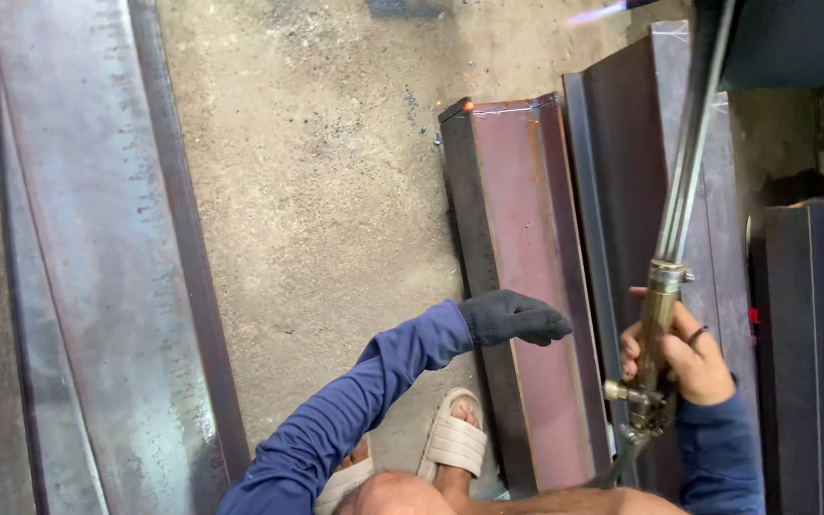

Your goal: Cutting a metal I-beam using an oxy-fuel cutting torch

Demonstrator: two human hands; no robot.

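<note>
My right hand (684,355), bare with a ring, grips the brass handle of a long cutting torch (676,215). The torch's tubes run up to the top of the view, where a pale flame (595,12) burns at the tip. My left hand (512,318) wears a dark glove and hovers with loosely curled fingers over a reddish-brown steel beam (526,286), holding nothing. A small glowing spot (467,105) shows at the beam's far corner.
A second dark steel section (622,153) lies right of the beam, with more dark plates (817,362) at far right. Long grey steel beams (78,267) lie at left. Between them is a dusty concrete floor (317,210). My foot in a beige sandal (453,441) stands near the beam.
</note>
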